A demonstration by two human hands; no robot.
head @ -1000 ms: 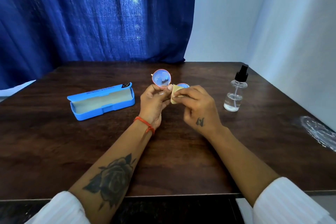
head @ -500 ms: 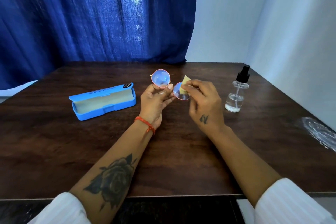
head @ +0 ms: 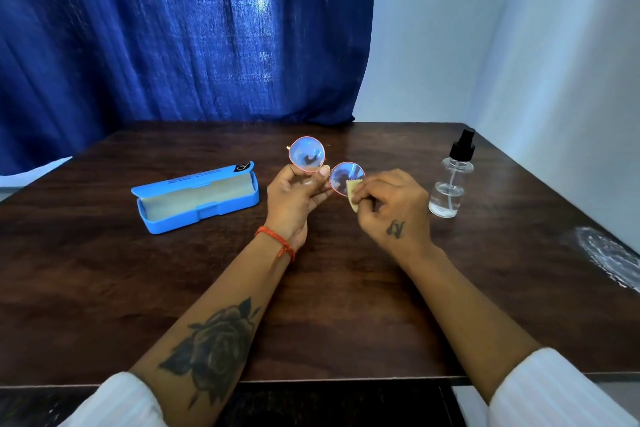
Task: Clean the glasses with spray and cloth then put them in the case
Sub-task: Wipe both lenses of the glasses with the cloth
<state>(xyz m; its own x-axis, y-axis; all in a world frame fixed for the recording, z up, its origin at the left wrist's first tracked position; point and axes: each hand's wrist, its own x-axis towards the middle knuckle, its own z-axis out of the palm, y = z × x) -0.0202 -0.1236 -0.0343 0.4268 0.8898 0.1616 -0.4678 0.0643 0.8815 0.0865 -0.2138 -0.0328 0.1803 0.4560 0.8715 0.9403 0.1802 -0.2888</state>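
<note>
Your right hand (head: 391,204) pinches the yellow cloth (head: 353,192) against the near edge of the right lens; work it in small circles across the whole lens. Your left hand (head: 294,198) grips the round glasses (head: 325,163) at the bridge above the table; hold steady. Far left, the blue case (head: 197,198) lies open.

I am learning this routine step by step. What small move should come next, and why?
Probably rub the cloth upward across the lens. The right hand pinches it at that lens's lower edge, so most of the glass is uncovered, while the left hand holds the glasses up at the bridge.
</note>
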